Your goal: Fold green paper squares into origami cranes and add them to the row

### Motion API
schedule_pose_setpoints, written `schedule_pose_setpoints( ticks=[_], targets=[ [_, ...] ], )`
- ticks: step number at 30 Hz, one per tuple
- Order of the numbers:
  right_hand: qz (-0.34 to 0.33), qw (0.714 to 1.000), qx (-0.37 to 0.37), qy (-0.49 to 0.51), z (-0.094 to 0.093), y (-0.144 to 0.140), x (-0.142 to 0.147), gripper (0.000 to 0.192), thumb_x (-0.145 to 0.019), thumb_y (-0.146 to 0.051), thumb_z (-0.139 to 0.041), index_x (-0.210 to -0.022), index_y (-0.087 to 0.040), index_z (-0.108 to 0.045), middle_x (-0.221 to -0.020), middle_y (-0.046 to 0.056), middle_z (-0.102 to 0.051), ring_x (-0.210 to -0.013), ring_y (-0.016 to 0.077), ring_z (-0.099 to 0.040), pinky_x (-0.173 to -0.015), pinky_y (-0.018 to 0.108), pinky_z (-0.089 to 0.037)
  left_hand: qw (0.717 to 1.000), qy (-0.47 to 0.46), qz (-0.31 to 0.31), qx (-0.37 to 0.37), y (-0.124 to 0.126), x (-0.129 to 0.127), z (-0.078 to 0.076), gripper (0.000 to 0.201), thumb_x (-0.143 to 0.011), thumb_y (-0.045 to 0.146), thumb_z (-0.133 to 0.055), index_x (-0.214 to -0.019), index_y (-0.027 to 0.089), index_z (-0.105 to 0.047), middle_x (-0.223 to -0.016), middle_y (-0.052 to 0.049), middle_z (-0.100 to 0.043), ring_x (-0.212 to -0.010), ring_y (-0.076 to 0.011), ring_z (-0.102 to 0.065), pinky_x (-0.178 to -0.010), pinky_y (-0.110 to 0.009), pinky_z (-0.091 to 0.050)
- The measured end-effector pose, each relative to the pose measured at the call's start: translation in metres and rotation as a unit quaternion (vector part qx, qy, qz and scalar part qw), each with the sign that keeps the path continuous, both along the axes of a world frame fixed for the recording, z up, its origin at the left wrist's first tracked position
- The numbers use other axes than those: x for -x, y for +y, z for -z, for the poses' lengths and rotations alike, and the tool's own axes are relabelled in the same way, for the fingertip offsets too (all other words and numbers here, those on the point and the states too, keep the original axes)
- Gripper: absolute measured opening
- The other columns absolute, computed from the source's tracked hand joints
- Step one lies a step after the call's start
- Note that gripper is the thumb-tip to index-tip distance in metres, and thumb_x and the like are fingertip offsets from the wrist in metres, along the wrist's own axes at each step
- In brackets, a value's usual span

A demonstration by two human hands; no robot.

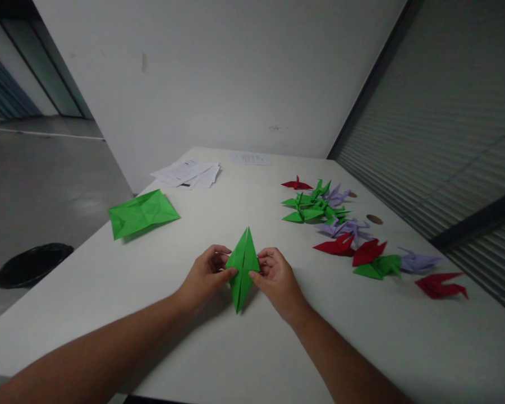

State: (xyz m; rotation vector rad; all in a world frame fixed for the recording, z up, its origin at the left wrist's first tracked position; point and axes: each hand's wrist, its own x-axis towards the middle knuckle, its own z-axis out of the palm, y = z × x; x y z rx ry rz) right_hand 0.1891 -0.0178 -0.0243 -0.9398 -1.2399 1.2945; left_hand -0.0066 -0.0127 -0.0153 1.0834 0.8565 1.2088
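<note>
A green folded paper, shaped like a long diamond with a slit down its middle, is held just over the white table. My left hand pinches its left corner, thumb on the front face and fingers curled behind. On the opposite corner, my right hand grips in the same way. The diamond's narrow points aim away from me and toward me. Parts of the fingers behind the paper are hidden.
Several green cranes, red cranes and purple cranes lie along the table's right side. A creased green sheet lies at the left. Printed papers rest farther back. A black-lined bin stands on the floor.
</note>
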Motion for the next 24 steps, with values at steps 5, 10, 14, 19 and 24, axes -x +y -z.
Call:
schedule_pose_setpoints(
  ticks=[5, 10, 14, 19, 24],
  targets=[
    [-0.030, 0.998, 0.001, 0.050, -0.0064, -0.0032, -0.0011, 0.030, -0.084, -0.039, -0.079, -0.098, -0.023, -0.058, -0.089, 0.001, -0.068, -0.080, 0.0166, -0.068, -0.073, 0.030, -0.058, 1.000, -0.002, -0.023, 0.010, 0.0023, 0.0005, 0.0017, 0.042, -0.071, 0.024, -0.088, -0.103, 0.020, -0.062, -0.079, 0.001, -0.070, -0.071, -0.0141, -0.065, -0.066, -0.026, -0.050],
    [-0.054, 0.994, 0.012, 0.092, -0.0100, -0.0050, -0.0007, 0.023, -0.085, -0.036, -0.078, -0.096, -0.022, -0.064, -0.090, 0.001, -0.070, -0.082, 0.0164, -0.067, -0.075, 0.030, -0.058, 0.999, -0.013, -0.035, 0.024, 0.0028, 0.0003, -0.0012, 0.038, -0.070, 0.021, -0.088, -0.100, 0.018, -0.064, -0.081, -0.001, -0.073, -0.074, -0.0145, -0.067, -0.069, -0.026, -0.051],
    [-0.071, 0.994, 0.007, 0.085, -0.0081, -0.0055, -0.0006, 0.016, -0.088, -0.034, -0.076, -0.095, -0.022, -0.068, -0.090, 0.001, -0.071, -0.085, 0.0170, -0.067, -0.079, 0.030, -0.056, 0.999, -0.017, -0.037, 0.032, 0.0017, -0.0007, -0.0038, 0.036, -0.070, 0.021, -0.088, -0.097, 0.017, -0.064, -0.082, -0.002, -0.074, -0.074, -0.0154, -0.067, -0.070, -0.027, -0.051],
    [-0.066, 0.996, -0.012, 0.060, -0.0071, -0.0054, -0.0013, 0.017, -0.085, -0.032, -0.079, -0.097, -0.024, -0.070, -0.094, 0.001, -0.072, -0.089, 0.0169, -0.066, -0.082, 0.030, -0.053, 0.999, -0.023, -0.026, 0.031, 0.0008, -0.0004, -0.0013, 0.035, -0.072, 0.023, -0.087, -0.098, 0.017, -0.064, -0.084, -0.003, -0.074, -0.075, -0.0150, -0.067, -0.070, -0.027, -0.051],
    [-0.072, 0.996, -0.039, 0.033, -0.0035, -0.0039, -0.0006, 0.021, -0.085, -0.032, -0.080, -0.100, -0.024, -0.067, -0.096, 0.002, -0.070, -0.092, 0.0187, -0.066, -0.082, 0.032, -0.053, 1.000, 0.018, -0.013, 0.012, -0.0017, -0.0004, -0.0022, 0.031, -0.074, 0.023, -0.085, -0.096, 0.017, -0.064, -0.086, -0.002, -0.071, -0.078, -0.0148, -0.064, -0.070, -0.027, -0.049]
  ],
)
